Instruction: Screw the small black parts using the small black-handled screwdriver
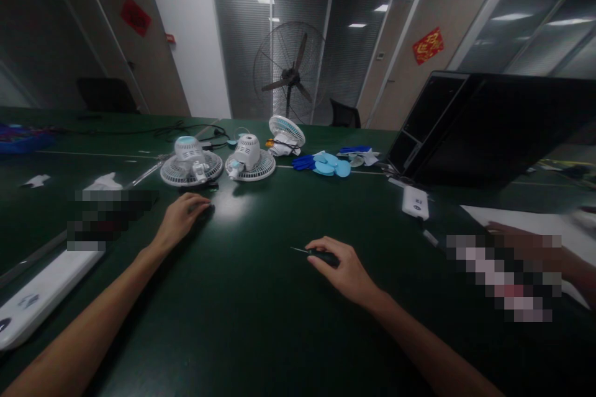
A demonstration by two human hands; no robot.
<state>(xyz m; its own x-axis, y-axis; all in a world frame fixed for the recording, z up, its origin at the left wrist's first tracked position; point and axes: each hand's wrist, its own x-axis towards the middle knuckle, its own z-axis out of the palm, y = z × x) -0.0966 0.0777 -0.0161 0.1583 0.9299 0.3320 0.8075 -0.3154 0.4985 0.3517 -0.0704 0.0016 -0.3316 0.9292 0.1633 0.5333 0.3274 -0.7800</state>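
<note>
**Screwdriver in hand, not yet applied**

R hand grips it, near side and right of the middle fan – well apart, so no screw work rn, I'd judge. L hand, nearer-left of that fan, has curled fingers by a small dark piece; can't tell if gripped. Left fan just beside it, third fan behind-right. Grilles visible on all 3 – what's done or left inside unclear. Also right of it: pale-blue discs, possible clutter; another person's arm, far off.
</note>
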